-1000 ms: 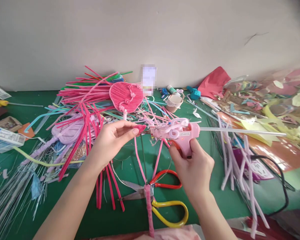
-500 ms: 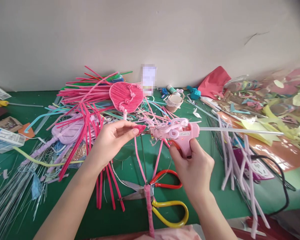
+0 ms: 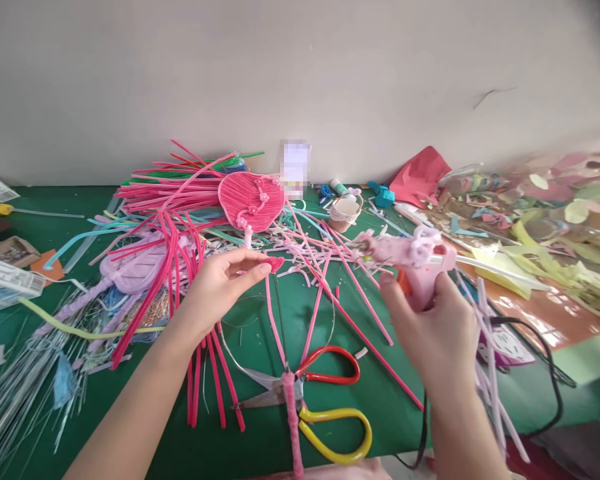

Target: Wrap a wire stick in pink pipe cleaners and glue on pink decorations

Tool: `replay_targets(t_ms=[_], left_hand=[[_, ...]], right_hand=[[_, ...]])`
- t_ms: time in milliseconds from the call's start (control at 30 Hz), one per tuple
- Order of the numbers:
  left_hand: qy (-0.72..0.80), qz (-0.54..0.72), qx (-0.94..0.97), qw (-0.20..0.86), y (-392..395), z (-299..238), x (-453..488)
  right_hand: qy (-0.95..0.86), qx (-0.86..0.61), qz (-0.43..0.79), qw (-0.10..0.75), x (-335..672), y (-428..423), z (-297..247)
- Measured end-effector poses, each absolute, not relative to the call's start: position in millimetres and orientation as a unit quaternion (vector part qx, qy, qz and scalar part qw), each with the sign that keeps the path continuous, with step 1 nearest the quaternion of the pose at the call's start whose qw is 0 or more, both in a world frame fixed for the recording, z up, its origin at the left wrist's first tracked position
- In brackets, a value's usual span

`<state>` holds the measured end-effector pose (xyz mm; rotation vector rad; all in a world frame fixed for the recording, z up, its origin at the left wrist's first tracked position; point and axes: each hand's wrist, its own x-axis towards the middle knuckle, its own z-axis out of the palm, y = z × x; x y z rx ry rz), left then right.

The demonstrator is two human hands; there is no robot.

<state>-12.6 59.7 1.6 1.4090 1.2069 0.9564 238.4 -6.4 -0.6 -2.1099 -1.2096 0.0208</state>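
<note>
Between the thumb and fingers of my left hand (image 3: 235, 277) is a small dark pink fuzzy piece (image 3: 275, 264), perhaps bent pipe cleaner. My right hand (image 3: 430, 327) grips a pink hot glue gun (image 3: 423, 273), its nozzle pointing left and a long clear glue stick coming out of its back. Lilac fuzzy coils are wrapped on the gun's top. Below and between the hands lie open scissors (image 3: 330, 407) with one red and one yellow handle. A pink wrapped stem (image 3: 293, 420) crosses their blades, with thin pink legs spreading upward from it.
A pink fan-shaped panel (image 3: 250, 203) with small flowers rests at the back, beside bundled pink pipe cleaners (image 3: 170, 190). A lilac fan shape (image 3: 135, 267) and metal wires (image 3: 25, 380) lie left. A paper cup (image 3: 345, 212), paper scraps (image 3: 545, 207) and a black cord (image 3: 555, 387) are on the right.
My right hand has drawn the glue gun away to the right, so its nozzle is apart from the dark pink piece. My left hand has stayed nearly in place, still holding that piece.
</note>
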Motion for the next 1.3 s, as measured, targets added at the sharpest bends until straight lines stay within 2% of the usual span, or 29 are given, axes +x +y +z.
replay_targets(t_ms=[100, 200, 300, 467, 633, 800, 933, 1000, 1033, 1100, 1167, 1300], left_hand=[[0.515, 0.382, 0.582, 0.501, 63, -5, -18], [0.521, 0.37, 0.572, 0.515, 66, -11, -21], [0.523, 0.362, 0.565, 0.526, 67, -14, -22], [0.527, 0.348, 0.571, 0.524, 69, -15, -19], [0.52, 0.349, 0.578, 0.523, 68, -15, -18], [0.518, 0.357, 0.575, 0.523, 67, -15, -19], [0.516, 0.359, 0.577, 0.522, 66, -16, -19], [0.515, 0.36, 0.577, 0.521, 66, -14, -18], [0.515, 0.361, 0.579, 0.519, 65, -13, -18], [0.513, 0.359, 0.586, 0.514, 63, -10, -17], [0.514, 0.358, 0.596, 0.503, 61, -5, -16], [0.508, 0.371, 0.604, 0.489, 55, 4, -14]], right_hand=[[-0.46, -0.852, 0.062, 0.241, 269, 20, -3], [-0.478, -0.866, 0.044, 0.137, 283, 48, -19], [-0.507, -0.855, 0.029, 0.103, 280, 66, -36], [-0.562, -0.818, 0.008, 0.121, 253, 67, -37], [-0.694, -0.69, 0.088, 0.185, 216, 56, -44], [-0.697, -0.669, 0.127, 0.226, 206, 56, -56], [-0.657, -0.679, 0.122, 0.304, 219, 45, -22], [-0.651, -0.64, 0.13, 0.387, 221, 33, 7], [-0.665, -0.613, 0.142, 0.402, 221, 26, 22], [-0.727, -0.539, 0.188, 0.381, 216, 13, 46], [-0.787, -0.476, 0.173, 0.352, 210, 6, 60], [-0.849, -0.396, 0.135, 0.321, 203, 19, 52]])
